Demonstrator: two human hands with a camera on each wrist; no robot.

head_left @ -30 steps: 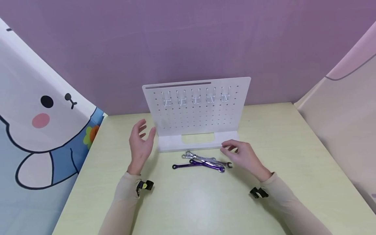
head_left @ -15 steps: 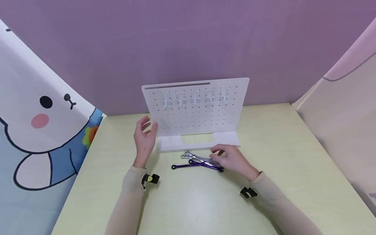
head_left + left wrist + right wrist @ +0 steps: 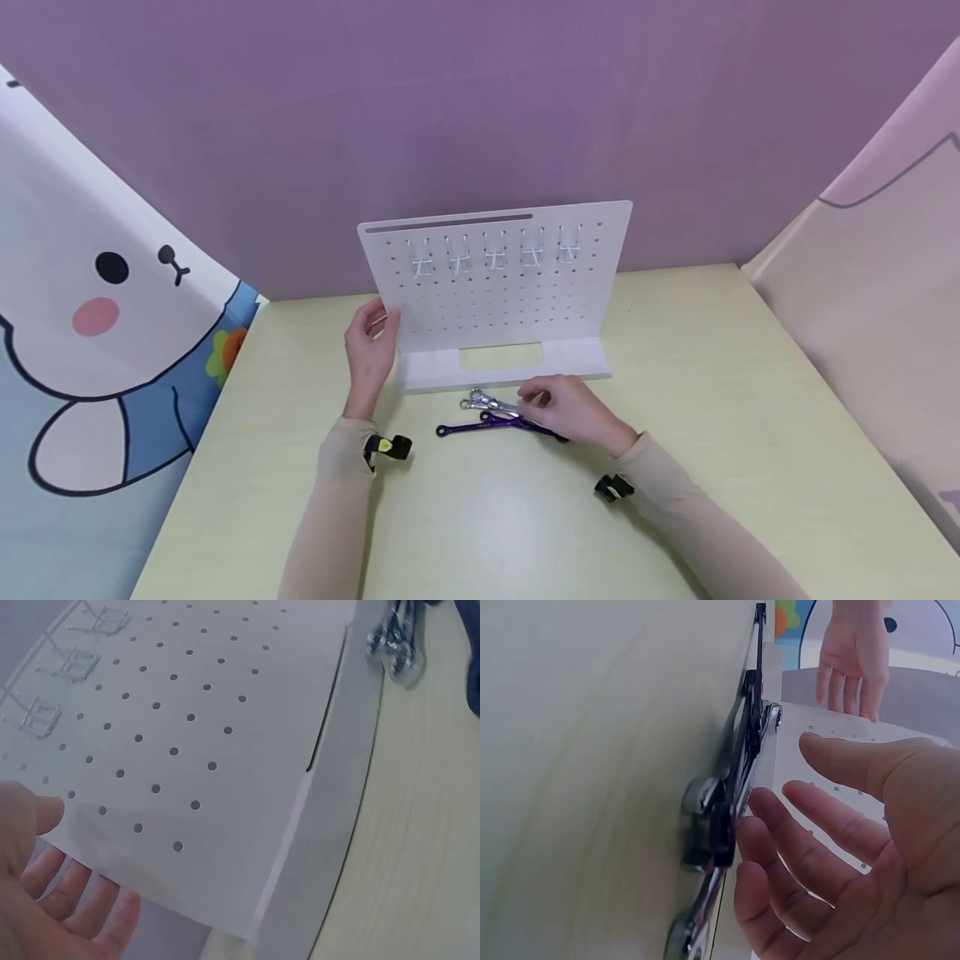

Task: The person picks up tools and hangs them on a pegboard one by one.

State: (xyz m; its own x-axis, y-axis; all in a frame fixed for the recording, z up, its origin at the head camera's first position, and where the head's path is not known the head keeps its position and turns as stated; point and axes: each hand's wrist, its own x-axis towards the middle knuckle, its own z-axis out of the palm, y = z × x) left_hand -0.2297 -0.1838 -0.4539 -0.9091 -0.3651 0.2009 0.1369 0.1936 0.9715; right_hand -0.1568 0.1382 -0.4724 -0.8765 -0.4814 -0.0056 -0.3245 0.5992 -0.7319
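A white pegboard (image 3: 495, 308) stands on the table with a row of several wire hooks (image 3: 495, 254) near its top. At its left edge is my left hand (image 3: 371, 354); in the left wrist view the thumb lies over the front face and the fingers pass behind the edge. Silver combination wrenches (image 3: 487, 402) and purple ones (image 3: 463, 428) lie crossed in a pile before the base. Over the pile's right end hovers my right hand (image 3: 573, 408), fingers loosely bent with nothing between them. It hides the silver wrenches' right ends.
The pale wooden table (image 3: 480, 517) stretches to both sides and in front of the board. Behind it hangs a purple cloth (image 3: 480, 100). A printed cartoon cloth (image 3: 75, 250) borders the left side, and a pale one (image 3: 862, 275) the right.
My left hand has moved right and in against the pegboard's left edge. My right hand has moved left, from beside the wrenches to over their right end. The wrenches look unmoved.
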